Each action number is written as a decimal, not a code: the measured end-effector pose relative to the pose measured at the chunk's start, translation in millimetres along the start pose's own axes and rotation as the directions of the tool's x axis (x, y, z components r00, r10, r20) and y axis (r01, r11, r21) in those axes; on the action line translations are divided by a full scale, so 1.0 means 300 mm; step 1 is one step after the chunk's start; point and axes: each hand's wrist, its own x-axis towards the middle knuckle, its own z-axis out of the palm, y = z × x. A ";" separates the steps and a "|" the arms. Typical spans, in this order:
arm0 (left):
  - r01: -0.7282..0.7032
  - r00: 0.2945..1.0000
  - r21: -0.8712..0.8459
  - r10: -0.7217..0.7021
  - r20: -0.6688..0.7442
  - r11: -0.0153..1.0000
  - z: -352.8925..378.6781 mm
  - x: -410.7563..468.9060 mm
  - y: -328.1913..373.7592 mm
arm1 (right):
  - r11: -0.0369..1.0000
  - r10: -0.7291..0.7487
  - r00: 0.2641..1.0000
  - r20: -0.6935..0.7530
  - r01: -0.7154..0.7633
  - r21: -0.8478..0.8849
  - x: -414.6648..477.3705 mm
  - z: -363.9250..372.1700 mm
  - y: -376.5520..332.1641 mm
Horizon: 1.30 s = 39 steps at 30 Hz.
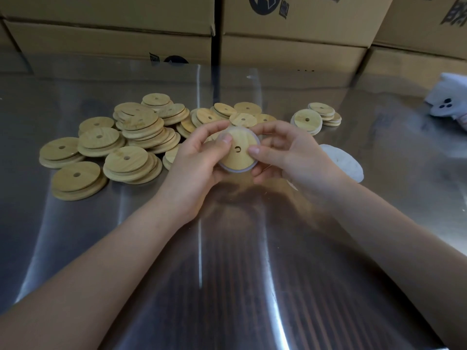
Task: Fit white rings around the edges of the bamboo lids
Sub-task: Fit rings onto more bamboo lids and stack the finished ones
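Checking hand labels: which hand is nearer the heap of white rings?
Right: the right hand sits beside the heap of white rings; the left hand is farther left.

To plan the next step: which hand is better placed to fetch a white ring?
Probably the right hand: the white rings lie beside it; the left hand is beyond the held lid.

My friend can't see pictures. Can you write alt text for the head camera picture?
A left hand and a right hand hold one bamboo lid above a shiny metal table, thumbs on its face, a white ring showing round its edge. More lids lie piled behind, before cardboard boxes.
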 end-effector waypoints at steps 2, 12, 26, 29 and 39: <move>0.017 1.000 0.038 -0.018 0.013 0.999 -0.002 -0.001 -0.003 | 0.999 0.012 1.000 -0.021 -0.011 0.050 0.005 -0.009 0.001; 0.051 0.999 -0.002 -0.051 0.010 0.999 -0.022 0.002 0.003 | 0.951 0.128 0.992 0.007 -0.125 0.283 0.017 -0.023 0.002; 0.063 0.998 -0.038 -0.065 -0.028 0.997 -0.018 0.006 -0.003 | 0.914 0.183 0.983 0.015 -0.175 0.365 0.028 -0.031 0.002; 0.081 0.994 0.031 -0.078 -0.078 0.996 -0.022 0.011 -0.007 | 0.914 0.215 0.974 -0.073 -0.174 0.367 0.038 -0.054 -0.004; 0.055 0.996 0.243 -0.036 -0.081 0.969 -0.011 0.005 -0.009 | 0.967 -0.038 0.843 -0.537 -0.104 -0.232 0.079 -0.208 0.011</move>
